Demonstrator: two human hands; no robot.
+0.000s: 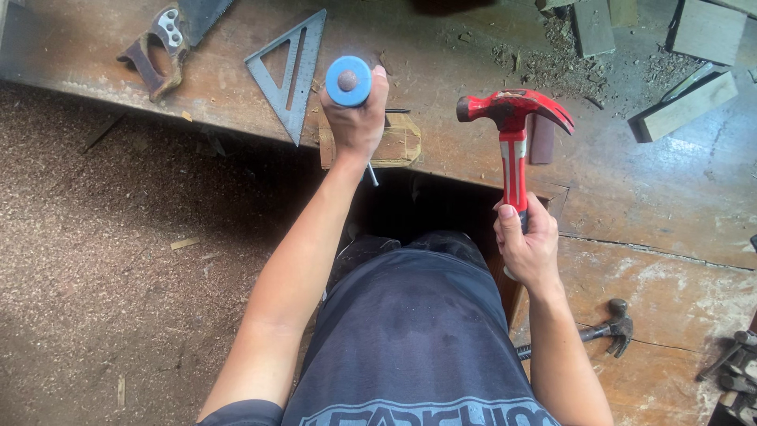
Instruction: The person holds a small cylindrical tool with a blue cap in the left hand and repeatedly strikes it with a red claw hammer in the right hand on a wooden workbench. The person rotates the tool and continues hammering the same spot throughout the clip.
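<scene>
- Closest to the lens, the right hand (530,244) is wrapped tight low on the handle of a red claw hammer (512,134), head raised beside the chisel.
- Left hand (356,118) is clenched round a blue-handled chisel (348,80), held upright, its capped end facing up.
- Under that fist lies a small wood block (400,142) on the bench (441,71).
- Judgement: keep the chisel plumb, strike squarely on the cap.
- Beyond the fist: a metal square (290,69), then a handsaw (169,43).

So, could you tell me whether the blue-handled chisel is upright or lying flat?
Upright: the blue-handled chisel shows its butt end to the camera, gripped by the left hand.
</scene>
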